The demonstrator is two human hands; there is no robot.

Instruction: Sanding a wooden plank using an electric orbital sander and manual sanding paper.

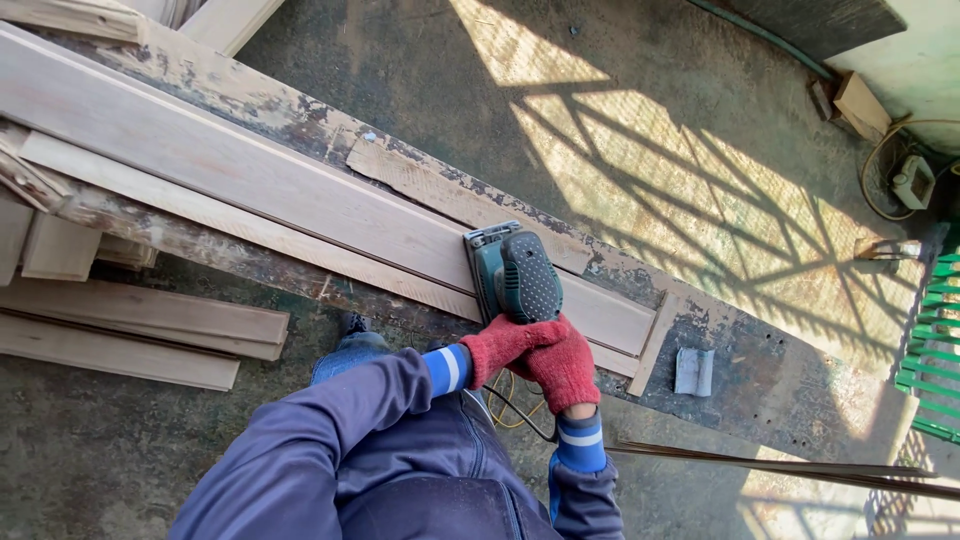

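workbench point(760, 390), sander point(520, 275) half-hidden under gloved hands

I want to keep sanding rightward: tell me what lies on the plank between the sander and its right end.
In the head view, that stretch of the plank beyond the sander is bare wood.
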